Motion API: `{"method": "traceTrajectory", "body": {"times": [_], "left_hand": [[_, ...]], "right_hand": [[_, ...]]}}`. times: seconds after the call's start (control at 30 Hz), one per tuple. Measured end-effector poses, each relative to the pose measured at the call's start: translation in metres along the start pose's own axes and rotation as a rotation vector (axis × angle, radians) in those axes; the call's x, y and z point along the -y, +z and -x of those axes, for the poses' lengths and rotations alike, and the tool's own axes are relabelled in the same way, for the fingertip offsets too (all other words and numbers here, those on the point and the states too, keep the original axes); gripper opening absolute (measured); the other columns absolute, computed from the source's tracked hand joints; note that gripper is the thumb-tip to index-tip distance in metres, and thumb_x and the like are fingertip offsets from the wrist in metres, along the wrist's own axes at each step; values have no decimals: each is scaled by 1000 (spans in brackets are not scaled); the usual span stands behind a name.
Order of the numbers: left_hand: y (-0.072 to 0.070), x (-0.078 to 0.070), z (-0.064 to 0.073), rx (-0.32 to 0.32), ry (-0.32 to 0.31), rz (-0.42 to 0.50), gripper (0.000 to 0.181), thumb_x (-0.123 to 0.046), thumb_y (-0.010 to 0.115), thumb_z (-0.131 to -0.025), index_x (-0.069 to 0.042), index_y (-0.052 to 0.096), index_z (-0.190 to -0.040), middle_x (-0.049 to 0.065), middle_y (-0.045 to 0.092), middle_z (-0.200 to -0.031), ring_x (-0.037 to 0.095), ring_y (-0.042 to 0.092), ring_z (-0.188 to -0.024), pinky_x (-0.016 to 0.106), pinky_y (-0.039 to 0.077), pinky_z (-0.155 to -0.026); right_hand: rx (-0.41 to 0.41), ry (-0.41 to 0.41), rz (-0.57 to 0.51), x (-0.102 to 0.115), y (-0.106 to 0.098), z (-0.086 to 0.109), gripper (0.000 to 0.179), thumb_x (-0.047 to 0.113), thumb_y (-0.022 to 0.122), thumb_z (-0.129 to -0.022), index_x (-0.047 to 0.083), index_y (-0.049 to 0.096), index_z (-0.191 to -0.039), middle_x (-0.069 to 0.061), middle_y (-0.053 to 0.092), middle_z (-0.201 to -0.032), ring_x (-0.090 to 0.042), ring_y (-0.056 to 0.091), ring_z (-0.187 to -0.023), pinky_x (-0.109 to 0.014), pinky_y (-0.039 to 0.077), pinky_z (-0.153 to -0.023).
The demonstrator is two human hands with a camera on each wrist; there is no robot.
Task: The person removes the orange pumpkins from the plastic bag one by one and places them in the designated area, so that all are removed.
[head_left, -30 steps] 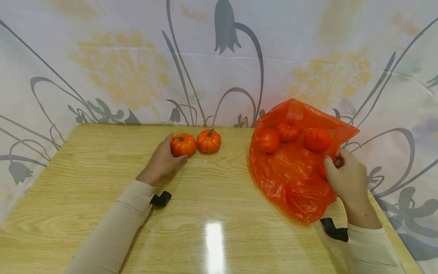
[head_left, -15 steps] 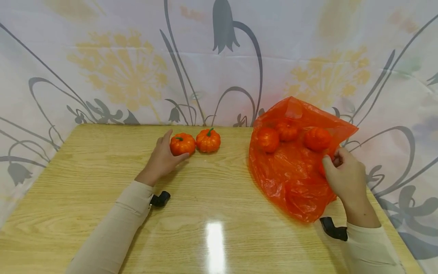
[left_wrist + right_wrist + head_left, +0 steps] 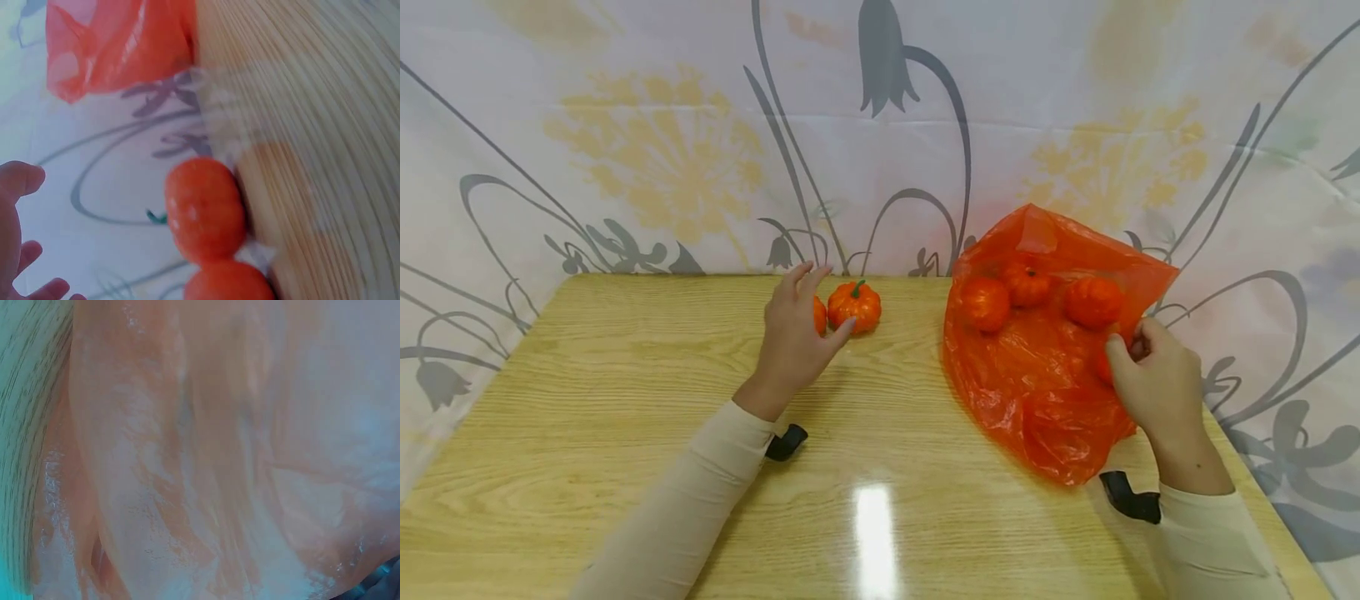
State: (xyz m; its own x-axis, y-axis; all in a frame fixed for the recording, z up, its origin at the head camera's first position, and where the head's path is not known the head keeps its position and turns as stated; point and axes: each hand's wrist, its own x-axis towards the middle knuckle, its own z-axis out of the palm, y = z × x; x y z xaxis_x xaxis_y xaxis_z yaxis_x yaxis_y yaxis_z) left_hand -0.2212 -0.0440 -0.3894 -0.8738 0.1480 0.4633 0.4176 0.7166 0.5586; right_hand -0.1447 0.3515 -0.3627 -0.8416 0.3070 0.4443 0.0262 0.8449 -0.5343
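Two small orange pumpkins stand side by side near the table's back edge. The right one [image 3: 854,307] shows its green stem; the left one [image 3: 819,315] is mostly hidden behind my left hand [image 3: 793,337]. That hand hovers over the left pumpkin with fingers spread and nothing in them. In the left wrist view both pumpkins [image 3: 206,209] appear apart from the fingertips [image 3: 28,178]. My right hand [image 3: 1157,375] pinches the right edge of a red plastic bag [image 3: 1037,408]. Several pumpkins [image 3: 985,303] lie in the bag, one partly hidden by the right hand.
The wood-grain table [image 3: 625,467] ends at a flower-printed cloth [image 3: 700,167] hanging behind it. The bag's upper edge rises in front of this cloth. A black curved piece [image 3: 786,442] sits at the left wrist, another [image 3: 1131,498] at the right wrist.
My left hand has come off the left pumpkin, moving up and right with its fingers spreading. The right hand keeps its hold on the bag. The view has shifted slightly.
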Motion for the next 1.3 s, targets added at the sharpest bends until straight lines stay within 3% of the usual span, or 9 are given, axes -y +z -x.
{"method": "traceTrajectory", "body": {"times": [0.33,0.5,0.73,0.9,1.1,1.3], "left_hand": [[39,-47,-4,18,184,-28,43,-32,75,-90,-12,64,-127,11,57,-130,33,54,-120,52,42,-101],[56,-66,-7,57,250,-32,38,-32,74,-91,-13,66,-123,9,62,-124,29,55,-115,49,46,-97],[81,-95,-17,68,368,-40,33,-31,71,-93,-13,67,-121,6,64,-120,26,57,-115,42,45,-103],[103,-115,-30,164,447,-116,34,-30,69,-95,-15,66,-125,2,66,-121,22,58,-114,36,46,-104],[124,-132,-47,267,537,-310,37,-29,64,-98,-16,62,-132,1,65,-127,19,60,-122,33,46,-108],[139,-139,-59,346,545,-435,47,-36,65,-97,-19,55,-140,2,60,-136,22,54,-131,37,43,-112]], "right_hand": [[-20,-28,-15,3,0,0,22,19,58,-92,6,55,-74,-5,48,-62,-10,38,-52,-21,30,-42],[-36,-37,-26,4,-2,1,21,17,59,-91,5,54,-73,-4,48,-63,-11,39,-53,-21,30,-43],[-40,-27,-43,4,-3,2,21,16,59,-91,6,54,-73,-3,47,-62,-11,39,-52,-22,31,-43],[-37,-30,-59,4,-3,2,22,16,58,-91,7,52,-73,-3,46,-60,-11,38,-50,-22,30,-42],[-52,-54,-67,3,-1,2,22,14,59,-91,7,51,-72,-2,44,-60,-10,36,-50,-22,29,-43],[-45,-48,-66,2,-2,1,23,15,59,-91,7,50,-71,-2,42,-58,-12,36,-49,-23,28,-42]]}}
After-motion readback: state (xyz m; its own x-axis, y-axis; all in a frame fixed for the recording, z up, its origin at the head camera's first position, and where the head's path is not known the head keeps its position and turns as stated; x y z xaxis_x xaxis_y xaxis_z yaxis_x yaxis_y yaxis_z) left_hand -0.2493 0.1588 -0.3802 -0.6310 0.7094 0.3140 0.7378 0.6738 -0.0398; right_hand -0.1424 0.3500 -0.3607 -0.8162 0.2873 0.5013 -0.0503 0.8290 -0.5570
